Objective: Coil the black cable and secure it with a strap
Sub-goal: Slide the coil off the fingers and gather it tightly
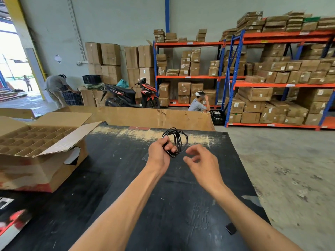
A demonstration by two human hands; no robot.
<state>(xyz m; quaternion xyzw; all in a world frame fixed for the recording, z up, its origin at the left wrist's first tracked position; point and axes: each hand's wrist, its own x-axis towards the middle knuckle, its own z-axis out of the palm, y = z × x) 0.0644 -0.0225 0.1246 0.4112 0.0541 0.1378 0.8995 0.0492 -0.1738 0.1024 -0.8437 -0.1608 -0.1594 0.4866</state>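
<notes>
A black table [126,178] fills the foreground. An open box [45,147] with a cardboard grid inside sits on the table's left side. Above the table's far middle, the left hand [159,153] is closed around one side of the coiled black cable [178,140], whose loops stand up and to the right of the fingers. The right hand [201,160] hovers just right of the cable, fingers loosely spread, apart from it.

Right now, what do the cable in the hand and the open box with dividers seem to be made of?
The black cable looks like a plastic- or rubber-jacketed wire, slightly glossy: it bends in thin loose loops from the left hand. The box looks like matte brown corrugated cardboard: its flap edges show fluting.
</notes>
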